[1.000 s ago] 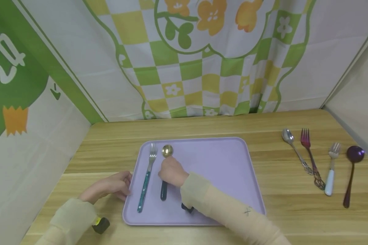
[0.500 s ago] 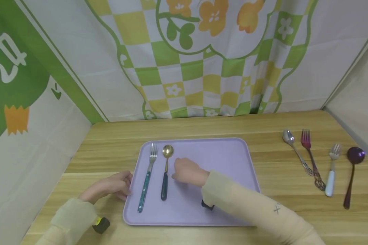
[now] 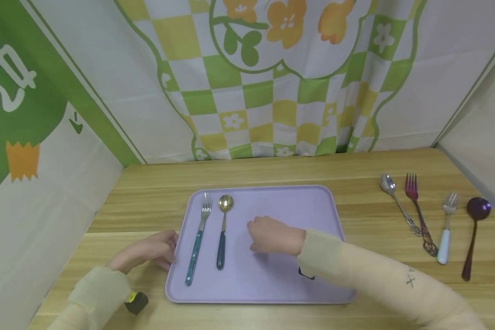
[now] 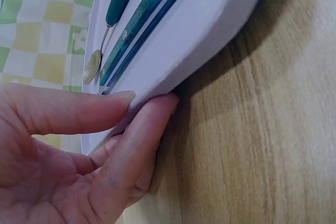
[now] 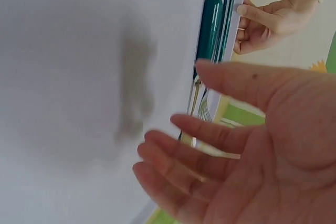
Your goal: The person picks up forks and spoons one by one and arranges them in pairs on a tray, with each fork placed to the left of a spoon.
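A lilac rectangular tray [image 3: 297, 206] lies on the table. On its left side lie a fork [image 3: 196, 250] with a teal dotted handle and, beside it, a gold spoon [image 3: 221, 247] with a dark green handle. My left hand [image 3: 150, 251] pinches the tray's left edge; in the left wrist view the thumb is at the top of the rim and the fingers are against its outer side. My right hand [image 3: 274, 236] hovers over the middle of the tray, holding nothing. Its fingers are spread and slightly bent in the right wrist view, with a shadow on the tray below.
Right of the tray, on the wooden table [image 3: 379, 284], lie a silver spoon [image 3: 399, 201], a purple-red fork [image 3: 418, 213], a fork with a pale blue handle [image 3: 444, 236] and a purple ladle-like spoon [image 3: 474, 224]. A checked curtain [image 3: 272, 105] hangs behind the table.
My right hand has let go of the green-handled spoon, leaving it on the tray, and has moved right over the tray's middle. My left hand has stayed at the tray's edge.
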`<action>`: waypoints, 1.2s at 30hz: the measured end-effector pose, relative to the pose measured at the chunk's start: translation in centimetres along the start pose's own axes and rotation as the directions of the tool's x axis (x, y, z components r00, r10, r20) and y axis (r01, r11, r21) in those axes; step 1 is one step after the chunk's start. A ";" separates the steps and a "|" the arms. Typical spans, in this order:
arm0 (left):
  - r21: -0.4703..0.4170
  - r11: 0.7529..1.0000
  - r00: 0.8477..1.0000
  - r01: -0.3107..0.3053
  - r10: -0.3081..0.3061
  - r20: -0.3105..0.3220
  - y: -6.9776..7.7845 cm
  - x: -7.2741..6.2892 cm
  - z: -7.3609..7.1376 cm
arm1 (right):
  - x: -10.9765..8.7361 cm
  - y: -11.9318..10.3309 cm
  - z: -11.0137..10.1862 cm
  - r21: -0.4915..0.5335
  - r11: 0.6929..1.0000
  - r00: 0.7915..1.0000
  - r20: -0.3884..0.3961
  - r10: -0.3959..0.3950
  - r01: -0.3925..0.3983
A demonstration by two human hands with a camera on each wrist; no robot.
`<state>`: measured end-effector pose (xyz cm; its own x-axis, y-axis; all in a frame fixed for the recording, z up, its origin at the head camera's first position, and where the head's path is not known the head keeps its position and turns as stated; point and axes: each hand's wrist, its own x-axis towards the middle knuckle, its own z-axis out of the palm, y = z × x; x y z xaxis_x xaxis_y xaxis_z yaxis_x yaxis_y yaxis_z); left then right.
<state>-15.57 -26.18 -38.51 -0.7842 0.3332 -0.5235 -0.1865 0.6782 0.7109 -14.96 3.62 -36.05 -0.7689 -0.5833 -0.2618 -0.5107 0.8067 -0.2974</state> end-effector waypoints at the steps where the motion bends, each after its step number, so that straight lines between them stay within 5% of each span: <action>1: 0.000 1.000 1.000 -0.002 0.002 0.000 0.0 0.0 0.0 | -0.2 0.2 -0.1 -0.015 1.000 1.000 0.010 -0.015 0.015; 22: -0.012 1.000 1.000 -0.004 0.004 0.001 -0.3 0.2 0.0 | -4.8 5.7 -4.3 -0.077 0.997 0.998 0.064 -0.015 0.020; 36: -0.024 1.000 1.000 0.002 -0.002 -0.009 -0.3 0.0 0.1 | -7.6 9.9 -7.5 -0.038 0.994 0.988 0.114 0.109 -0.105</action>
<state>-15.47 -26.33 -38.79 -0.7893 0.3258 -0.5204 -0.2021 0.6626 0.7212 -17.05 16.72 -30.14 -0.7709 -0.4993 -0.3956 -0.4412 0.8664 -0.2336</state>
